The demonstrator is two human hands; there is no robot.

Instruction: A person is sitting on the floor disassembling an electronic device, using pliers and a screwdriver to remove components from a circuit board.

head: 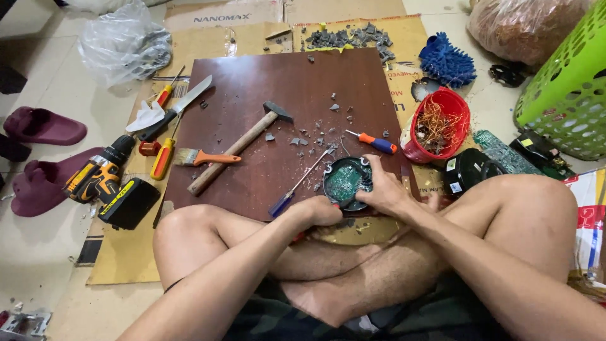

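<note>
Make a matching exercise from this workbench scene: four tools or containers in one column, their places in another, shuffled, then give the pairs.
Things:
1. hammer
2. cordless drill
3. red bowl
4. round housing

Places:
A. off the board, on the floor at the left
B. between the left hand and right hand
C. lying across the middle of the brown board
D. right of the board, filled with wire scraps

Pairs: 1-C, 2-A, 3-D, 4-B

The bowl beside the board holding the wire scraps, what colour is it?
Red; the bowl shows in the head view.
</note>
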